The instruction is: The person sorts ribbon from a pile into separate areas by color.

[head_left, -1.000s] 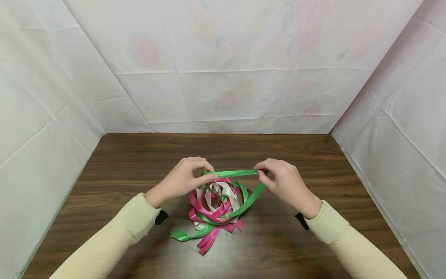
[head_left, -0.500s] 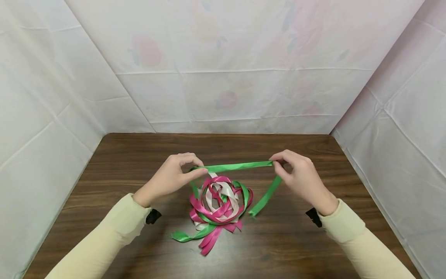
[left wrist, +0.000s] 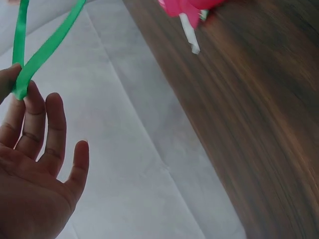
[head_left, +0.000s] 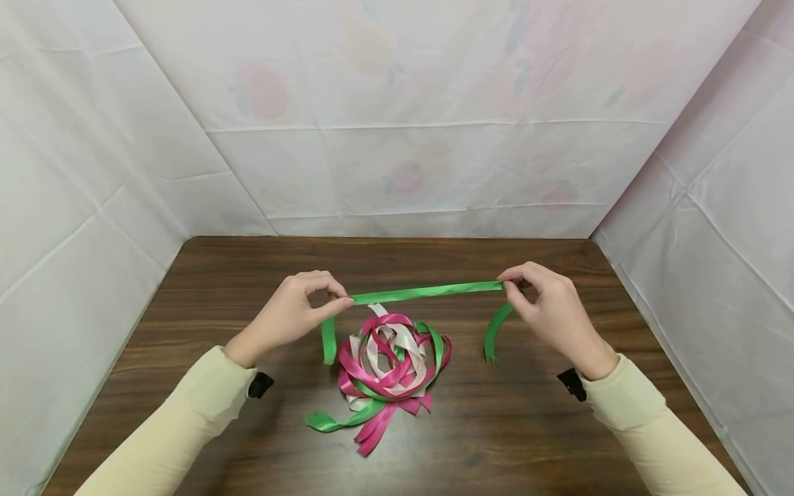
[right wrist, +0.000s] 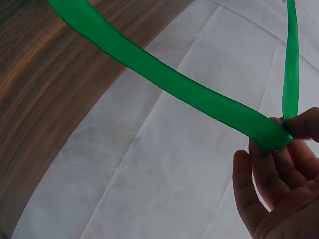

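Observation:
A green ribbon (head_left: 428,292) is stretched nearly straight above the far side of the ribbon pile. My left hand (head_left: 291,310) pinches it between thumb and fingertips, and a short tail hangs below that hand. At the other side my right hand (head_left: 552,310) pinches it too, its tail curving down toward the table. In the left wrist view the ribbon (left wrist: 50,47) folds over at the pinch, the other fingers loosely extended. The right wrist view shows the ribbon (right wrist: 189,99) bent between thumb and fingers. Below lies a tangled pile of pink, white and green ribbons (head_left: 387,379).
The pile rests on a dark wooden table (head_left: 484,427). From it, a green ribbon end (head_left: 325,421) and pink ends (head_left: 374,434) stick out toward the near edge. Pale cloth walls (head_left: 403,165) stand around the back and both sides.
My hands have moved apart, left hand leftward and right hand rightward, drawing the green ribbon out of the pile. Both its ends now hang free. The rest of the pile stays in place.

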The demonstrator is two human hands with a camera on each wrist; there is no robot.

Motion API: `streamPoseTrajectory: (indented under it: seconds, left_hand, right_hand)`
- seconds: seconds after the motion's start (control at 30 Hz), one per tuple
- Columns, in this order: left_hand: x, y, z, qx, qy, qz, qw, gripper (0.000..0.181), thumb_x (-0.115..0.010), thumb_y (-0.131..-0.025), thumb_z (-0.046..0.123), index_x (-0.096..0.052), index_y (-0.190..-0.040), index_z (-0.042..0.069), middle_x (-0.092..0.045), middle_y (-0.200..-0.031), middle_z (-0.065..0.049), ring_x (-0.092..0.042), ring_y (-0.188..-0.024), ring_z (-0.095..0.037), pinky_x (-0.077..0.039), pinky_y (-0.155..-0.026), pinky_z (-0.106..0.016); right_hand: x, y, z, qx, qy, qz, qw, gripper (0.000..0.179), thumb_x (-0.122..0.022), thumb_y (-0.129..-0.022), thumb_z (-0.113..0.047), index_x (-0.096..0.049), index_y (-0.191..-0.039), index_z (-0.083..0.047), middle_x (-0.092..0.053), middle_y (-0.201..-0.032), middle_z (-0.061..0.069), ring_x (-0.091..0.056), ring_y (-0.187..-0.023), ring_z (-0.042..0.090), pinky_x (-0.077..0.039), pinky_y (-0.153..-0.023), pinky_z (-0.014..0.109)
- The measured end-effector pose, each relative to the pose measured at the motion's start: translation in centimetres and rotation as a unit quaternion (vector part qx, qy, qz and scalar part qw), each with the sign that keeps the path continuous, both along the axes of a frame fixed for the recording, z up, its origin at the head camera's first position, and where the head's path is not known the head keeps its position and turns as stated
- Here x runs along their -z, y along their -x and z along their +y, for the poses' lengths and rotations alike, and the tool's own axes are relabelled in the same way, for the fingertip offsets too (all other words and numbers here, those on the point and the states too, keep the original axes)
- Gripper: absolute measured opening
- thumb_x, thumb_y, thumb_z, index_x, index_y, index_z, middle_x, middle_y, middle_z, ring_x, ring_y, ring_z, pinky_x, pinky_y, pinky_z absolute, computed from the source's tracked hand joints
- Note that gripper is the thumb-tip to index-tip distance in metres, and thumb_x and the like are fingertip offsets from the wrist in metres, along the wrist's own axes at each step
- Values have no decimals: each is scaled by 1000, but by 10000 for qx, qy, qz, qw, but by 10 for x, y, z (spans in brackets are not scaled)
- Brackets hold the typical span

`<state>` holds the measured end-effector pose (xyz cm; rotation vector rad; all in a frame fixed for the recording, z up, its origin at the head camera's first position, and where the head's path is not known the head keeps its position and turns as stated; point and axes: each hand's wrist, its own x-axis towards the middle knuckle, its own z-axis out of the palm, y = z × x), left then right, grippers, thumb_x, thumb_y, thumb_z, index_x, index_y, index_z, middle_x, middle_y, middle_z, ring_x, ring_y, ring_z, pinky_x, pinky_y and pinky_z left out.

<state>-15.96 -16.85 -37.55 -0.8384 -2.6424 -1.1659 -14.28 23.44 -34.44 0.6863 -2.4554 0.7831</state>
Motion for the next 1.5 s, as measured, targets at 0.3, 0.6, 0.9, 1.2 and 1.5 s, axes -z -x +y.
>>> streamPoseTrajectory:
  seconds: [0.3,0.6,0.9,1.2,1.5]
  left_hand:
    - [13,5,-13,-77,350,478,9982,6,-80,-90,14,-75,-88,17,-68,-81,12,-60,-79,-3,-53,-82,-41]
    - [20,6,-29,-362,412,118,9984,3,-75,-96,17,-78,-95,17,-73,-90,10,-64,-82,-5,-54,-78,-32]
    - [28,5,-44,-608,403,-383,9966,3,-75,-96,26,-77,-99,28,-74,-101,11,-66,-97,-3,-56,-85,-33]
    - [29,7,-56,-864,405,-639,9934,11,-72,-98,33,-78,-101,24,-74,-100,12,-64,-99,-1,-53,-90,-35]
    - [38,14,-72,-1237,471,-892,9872,16,-71,-98,36,-78,-106,23,-79,-104,4,-62,-95,6,-51,-82,-23]
  right_hand:
    - [2,4,6,199,-65,-80,9997,18,-67,-93,6,-75,-99,-9,-67,-86,-3,-51,-75,4,-38,-68,14]
    - [6,9,17,397,-136,-169,9990,17,-65,-94,5,-75,-101,-8,-68,-88,0,-51,-76,5,-38,-67,14]
    - [13,13,25,472,-152,-385,9980,16,-66,-96,3,-75,-104,-7,-69,-90,1,-53,-76,6,-40,-66,12]
    - [19,17,34,577,-336,-537,9963,16,-66,-97,1,-75,-107,-7,-70,-93,3,-56,-76,9,-45,-66,19]
    - [27,21,44,624,-609,-686,9938,17,-65,-98,1,-74,-111,-5,-72,-101,6,-66,-87,17,-52,-72,35]
